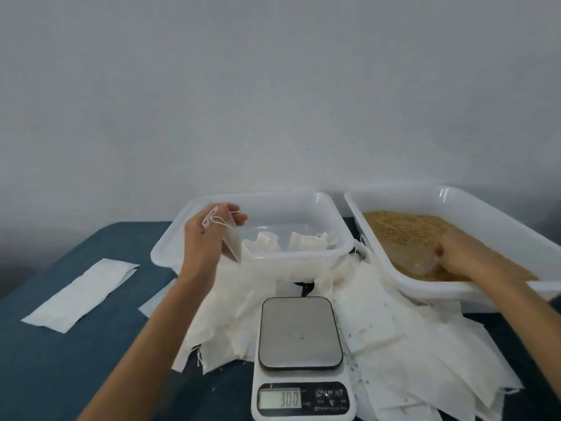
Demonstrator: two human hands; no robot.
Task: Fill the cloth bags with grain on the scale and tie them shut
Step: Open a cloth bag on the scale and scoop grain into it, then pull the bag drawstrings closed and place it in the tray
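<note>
My left hand (209, 230) holds a small white cloth bag (232, 241) by its top and drawstring, hanging over the near left rim of a white tub (303, 197). Filled, tied bags (262, 244) lie inside that tub. My right hand (464, 253) is down in the brown grain (406, 226) of a second white tub (455, 192) on the right, its fingers round a clear plastic scoop (420, 262). A white kitchen scale (300, 332) with a bare steel plate stands in front of me; its display reads 300.
Several flat empty cloth bags (403, 338) are spread around and under the scale, with stray grains on them. A folded white sheet (82, 294) lies at the left on the blue table (60, 360). A plain wall stands behind the tubs.
</note>
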